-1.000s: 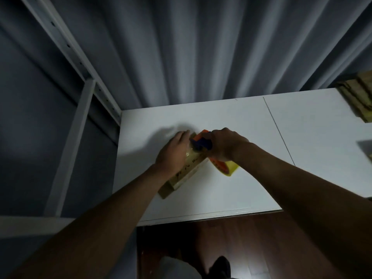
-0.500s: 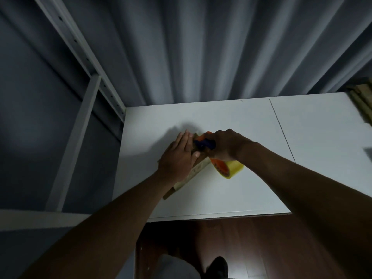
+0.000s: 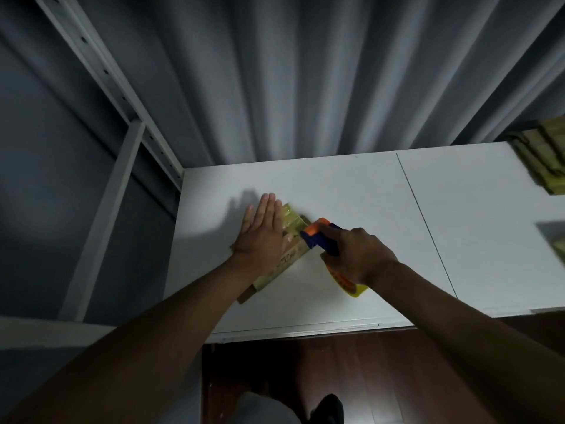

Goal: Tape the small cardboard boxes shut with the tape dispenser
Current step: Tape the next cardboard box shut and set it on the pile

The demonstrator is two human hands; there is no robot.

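Head view, dim light. White table (image 3: pixel 351 191) w/ a seam line running front to back, right of centre; grey curtain (image 3: pixel 305 71) behind it.

Small cardboard box (image 3: pixel 286 258) lies flat on the table's left half, long axis running diagonally from near-left to far-right. Glossy tape visible on its far end.

Left hand (image 3: pixel 263 237): flat on top of the box, fingers straight and together, pressing down (not curled round anything). Fingertips reach past the box's far-left edge.

Right hand (image 3: pixel 356 257): fingers wrapped round the blue handle of the tape dispenser (image 3: pixel 321 240). Dispenser's orange head touches the box's right edge near the far end. Yellow tape roll (image 3: pixel 351 287) shows below the hand, on the near side, close to the table top; contact w/ table cannot be told.

Far right edge: stack of flat cardboard pieces (image 3: pixel 541 160) on the table, blurred. Another object at right edge, too blurred to ID.

White shelving frame (image 3: pixel 122 142) stands left of the table. Dark wood floor (image 3: pixel 367 377) below the table's front edge.
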